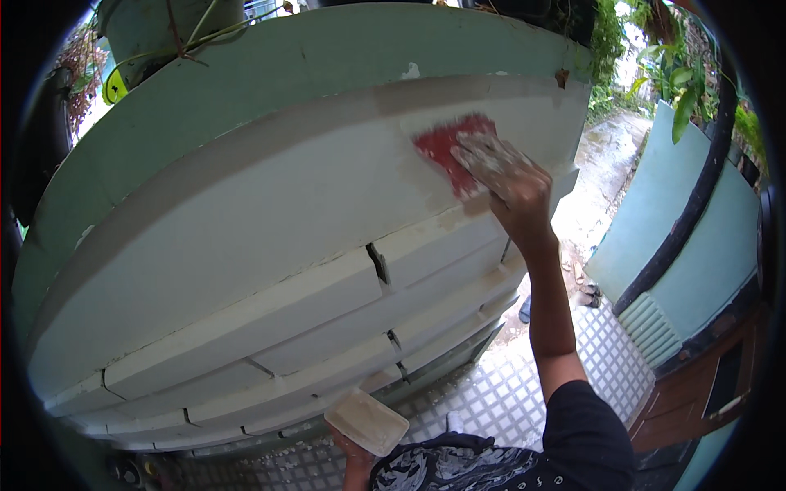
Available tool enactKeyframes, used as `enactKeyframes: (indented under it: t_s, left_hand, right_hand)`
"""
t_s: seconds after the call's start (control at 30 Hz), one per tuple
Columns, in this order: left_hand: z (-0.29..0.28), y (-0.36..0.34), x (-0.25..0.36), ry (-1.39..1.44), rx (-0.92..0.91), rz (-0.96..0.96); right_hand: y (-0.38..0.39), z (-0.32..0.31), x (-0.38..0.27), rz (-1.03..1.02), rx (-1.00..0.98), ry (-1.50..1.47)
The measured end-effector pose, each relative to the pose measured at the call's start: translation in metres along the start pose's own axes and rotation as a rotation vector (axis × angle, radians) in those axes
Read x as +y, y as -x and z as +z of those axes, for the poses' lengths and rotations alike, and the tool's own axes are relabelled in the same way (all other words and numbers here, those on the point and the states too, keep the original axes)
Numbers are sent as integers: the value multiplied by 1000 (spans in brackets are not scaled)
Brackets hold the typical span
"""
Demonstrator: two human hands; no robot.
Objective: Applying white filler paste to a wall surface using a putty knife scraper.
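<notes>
My right hand point(514, 182), smeared with white paste, presses a flat red putty spreader point(446, 147) against the upper right part of the white wall point(246, 196). The spreader is blurred at its edges and has white paste on it. Low in the view, my left hand point(350, 448) grips a shallow rectangular off-white tray point(378, 409) by its left side, close to my body. Pale paste appears to coat the tray's inside. Part of the left hand's fingers is hidden beneath the tray.
A green ledge point(270, 82) with plant pots point(168, 33) runs along the wall's top. Block-like ledges point(270, 315) with dark gaps step out below. Tiled floor point(483, 409) lies underneath. At right are a light green wall point(704, 204), a dark pipe point(688, 217) and a brown wooden door point(696, 385).
</notes>
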State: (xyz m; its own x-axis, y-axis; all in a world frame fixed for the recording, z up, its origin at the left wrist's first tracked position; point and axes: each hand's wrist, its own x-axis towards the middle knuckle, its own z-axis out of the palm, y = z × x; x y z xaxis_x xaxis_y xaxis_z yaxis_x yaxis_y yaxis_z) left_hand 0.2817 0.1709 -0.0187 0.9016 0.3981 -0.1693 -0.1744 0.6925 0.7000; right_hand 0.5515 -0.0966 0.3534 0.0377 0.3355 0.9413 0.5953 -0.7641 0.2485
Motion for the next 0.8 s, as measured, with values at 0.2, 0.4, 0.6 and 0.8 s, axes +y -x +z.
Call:
enactKeyframes:
  t_s: [0.2, 0.4, 0.6, 0.8]
  left_hand:
    - [-13, -5, -12, -176, -12, 47]
    - [4, 10, -2, -238, 28, 167]
    - [-11, 3, -13, -40, -23, -4]
    - [0, 3, -7, 59, -31, -2]
  right_hand:
    - [-26, -7, 6, 0, 104, 105]
    - [13, -8, -26, -22, -164, -106]
    - [17, -9, 21, 337, 93, 53]
    - [35, 10, -16, 161, 184, 37]
